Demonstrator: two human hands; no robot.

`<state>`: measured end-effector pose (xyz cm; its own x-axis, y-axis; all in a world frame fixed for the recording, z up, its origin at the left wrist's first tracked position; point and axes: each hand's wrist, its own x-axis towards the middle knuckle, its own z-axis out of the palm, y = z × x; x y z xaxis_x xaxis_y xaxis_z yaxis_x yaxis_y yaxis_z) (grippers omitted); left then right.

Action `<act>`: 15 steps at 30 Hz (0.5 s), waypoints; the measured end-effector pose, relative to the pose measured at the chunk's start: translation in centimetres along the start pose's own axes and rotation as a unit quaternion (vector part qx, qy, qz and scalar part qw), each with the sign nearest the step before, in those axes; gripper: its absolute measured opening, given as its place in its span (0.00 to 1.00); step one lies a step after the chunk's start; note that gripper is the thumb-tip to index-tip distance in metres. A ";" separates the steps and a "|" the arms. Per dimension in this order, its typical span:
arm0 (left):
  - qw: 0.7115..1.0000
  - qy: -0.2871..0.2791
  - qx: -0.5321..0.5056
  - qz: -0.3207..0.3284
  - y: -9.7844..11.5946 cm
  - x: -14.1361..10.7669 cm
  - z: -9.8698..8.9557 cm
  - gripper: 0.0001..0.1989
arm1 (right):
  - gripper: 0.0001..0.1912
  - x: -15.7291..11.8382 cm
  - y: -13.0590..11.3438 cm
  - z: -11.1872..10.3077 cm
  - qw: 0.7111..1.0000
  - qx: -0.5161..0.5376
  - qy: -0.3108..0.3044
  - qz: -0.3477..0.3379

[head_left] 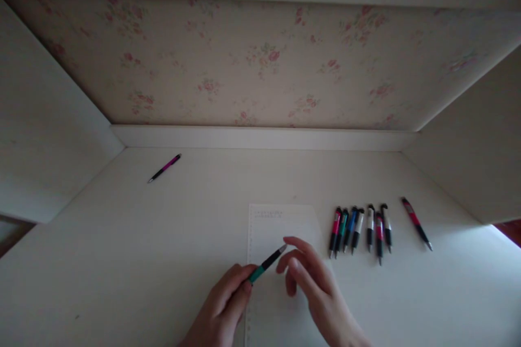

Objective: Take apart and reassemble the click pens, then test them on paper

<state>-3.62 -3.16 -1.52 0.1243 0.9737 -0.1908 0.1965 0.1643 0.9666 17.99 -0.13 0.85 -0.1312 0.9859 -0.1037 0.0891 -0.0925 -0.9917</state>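
A green pen (267, 262) with a black grip is pinched in my left hand (228, 298), its silver tip slanting up to the right. My right hand (311, 284) is beside that tip, fingers curved and apart, with nothing seen between them. Whether its index finger touches the tip, I cannot tell. Below both hands lies a sheet of white paper (293, 225) with faint marks along its top and a row of small marks down its left edge.
Several pens (353, 230) in pink, green, blue and white lie side by side right of the paper. A red and black pen (415, 222) rests farther right, a purple pen (165, 167) at the back left. White panels (49, 103) and a flowered back wall (228, 59) enclose the desk (142, 249).
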 end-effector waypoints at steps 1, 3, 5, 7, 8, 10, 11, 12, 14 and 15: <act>0.999 -0.004 0.023 0.031 0.1 0.0 -0.1 0.17 | 0.23 0.3 -0.1 -0.3 0.999 0.020 -0.013 0.023; 0.995 -0.025 0.060 0.073 0.7 0.4 -0.2 0.15 | 0.27 0.8 -0.3 -0.7 0.998 0.018 -0.028 0.047; 0.989 0.005 0.084 0.120 1.5 0.9 -0.6 0.13 | 0.30 1.0 -0.4 -0.9 0.997 -0.008 -0.041 0.061; 0.978 0.023 0.107 0.177 2.1 1.5 -1.0 0.13 | 0.31 1.1 -0.6 -0.9 0.995 -0.032 -0.057 0.070; 0.972 0.027 0.117 0.204 2.3 1.7 -1.2 0.13 | 0.31 1.0 -0.7 -0.8 0.994 -0.044 -0.067 0.071; 0.961 0.026 0.133 0.240 2.4 2.0 -1.5 0.14 | 0.31 0.9 -1.0 -0.6 0.992 -0.067 -0.082 0.064; 0.958 0.024 0.138 0.251 2.3 2.0 -1.6 0.14 | 0.31 0.9 -1.1 -0.5 0.991 -0.077 -0.087 0.062; 0.956 0.021 0.141 0.258 2.2 2.0 -1.6 0.14 | 0.31 0.8 -1.2 -0.4 0.990 -0.088 -0.090 0.060; 0.953 0.014 0.146 0.265 2.0 2.0 -1.5 0.14 | 0.31 0.8 -1.3 -0.4 0.987 -0.113 -0.095 0.057; 0.953 0.012 0.150 0.262 1.9 2.0 -1.5 0.14 | 0.30 0.7 -1.3 -0.4 0.986 -0.129 -0.097 0.051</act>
<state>-4.40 -0.69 0.23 0.2608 0.9135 0.3123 0.3822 -0.3948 0.8355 18.22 0.76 2.11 -0.2927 0.9257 -0.2394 0.3558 -0.1269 -0.9259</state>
